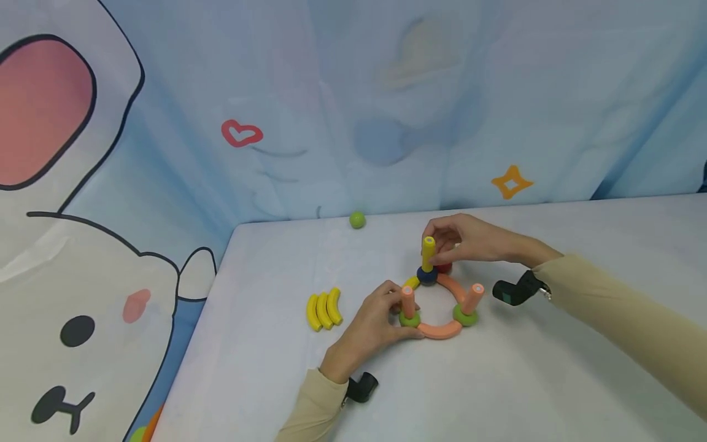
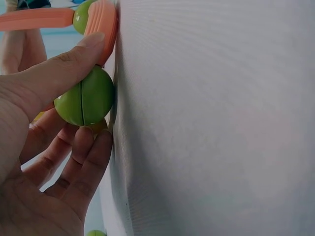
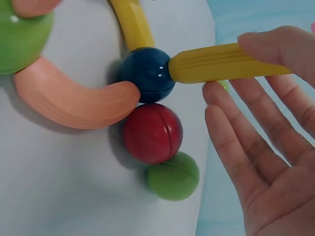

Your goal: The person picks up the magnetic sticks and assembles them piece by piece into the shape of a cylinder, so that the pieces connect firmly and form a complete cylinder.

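Note:
Curved sticks and balls form a ring on the white table. My left hand (image 1: 375,319) holds it at a green ball (image 2: 86,98), thumb on an orange curved stick (image 2: 104,29) and fingers around the ball's far side. An orange stick (image 1: 407,301) stands on that ball. At the ring's back, my right hand (image 1: 469,239) pinches an upright yellow stick (image 3: 206,64), whose lower end meets a blue ball (image 3: 147,73). Beside the blue ball sits a red ball (image 3: 152,132), with another green ball (image 3: 173,177) next to it, hidden in the head view.
Yellow curved sticks (image 1: 323,309) lie side by side left of the ring. Near the table's back edge is a lone green ball (image 1: 357,220). A second upright orange stick (image 1: 472,298) leans on the ring's right green ball (image 1: 466,315). A printed cloth (image 1: 331,123) hangs behind.

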Available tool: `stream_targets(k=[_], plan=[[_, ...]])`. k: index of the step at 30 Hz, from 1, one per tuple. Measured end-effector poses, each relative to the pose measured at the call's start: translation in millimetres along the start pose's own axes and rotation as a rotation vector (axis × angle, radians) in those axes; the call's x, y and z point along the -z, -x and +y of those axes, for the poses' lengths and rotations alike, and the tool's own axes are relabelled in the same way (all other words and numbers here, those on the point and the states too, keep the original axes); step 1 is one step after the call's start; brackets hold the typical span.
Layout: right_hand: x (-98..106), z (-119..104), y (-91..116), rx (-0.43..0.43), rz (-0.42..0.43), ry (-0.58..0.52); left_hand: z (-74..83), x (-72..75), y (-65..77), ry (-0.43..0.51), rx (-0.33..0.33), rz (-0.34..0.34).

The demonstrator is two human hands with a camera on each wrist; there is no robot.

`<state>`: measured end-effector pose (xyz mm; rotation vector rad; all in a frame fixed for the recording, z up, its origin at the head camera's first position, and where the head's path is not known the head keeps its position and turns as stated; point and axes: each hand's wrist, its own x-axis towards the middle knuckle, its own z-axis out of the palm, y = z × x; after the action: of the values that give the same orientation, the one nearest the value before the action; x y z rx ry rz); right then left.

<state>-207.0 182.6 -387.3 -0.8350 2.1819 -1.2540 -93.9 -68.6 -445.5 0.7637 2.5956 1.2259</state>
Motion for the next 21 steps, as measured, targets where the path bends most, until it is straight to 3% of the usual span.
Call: stream_targets(k=[13, 16, 21], plan=[[-1.7, 8.4, -0.5, 0.138, -0.001, 0.027, -5.9, -0.2, -3.3, -0.007, -0.008, 0.017], [6.8, 10.4, 4.9, 0.140, -0.004, 0.058, -5.2, -1.3, -4.5, -0.006, -0.006, 0.009], [23.3, 20.7, 12.9, 0.079, 0.080, 0.155, -4.4, -2.7, -6.1, -0.008, 0.004, 0.001]])
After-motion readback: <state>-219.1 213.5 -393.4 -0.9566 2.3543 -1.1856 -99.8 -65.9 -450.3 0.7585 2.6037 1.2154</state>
